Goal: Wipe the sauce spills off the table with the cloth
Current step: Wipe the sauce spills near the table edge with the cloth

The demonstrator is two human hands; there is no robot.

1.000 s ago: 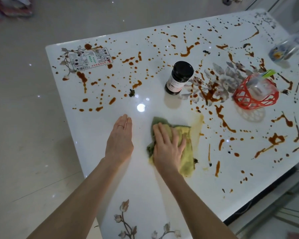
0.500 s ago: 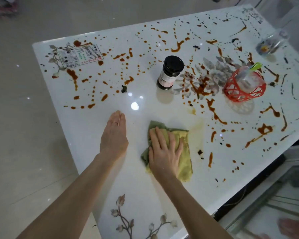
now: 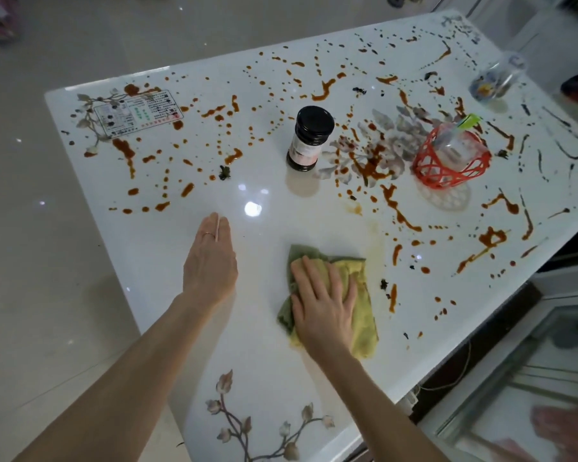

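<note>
A yellow-green cloth (image 3: 359, 298) lies flat on the glossy white table (image 3: 167, 261) near its front edge. My right hand (image 3: 322, 305) presses down on the cloth's left half, fingers spread over it. My left hand (image 3: 211, 261) rests flat on the bare tabletop to the left of the cloth, fingers together, holding nothing. Brown sauce spills (image 3: 394, 208) dot and streak most of the table's far and right parts. A faint yellowish smear (image 3: 375, 238) sits just beyond the cloth's right corner.
A dark jar with a black lid (image 3: 309, 138) stands mid-table. A red wire basket (image 3: 450, 158) holding a clear container sits to its right. A glass (image 3: 495, 80) lies at the far right. A printed card (image 3: 137, 111) lies at the far left corner.
My right hand has drawn the cloth back toward me and slightly left, leaving a pale smear where sauce was. My left hand has stayed flat on the table.
</note>
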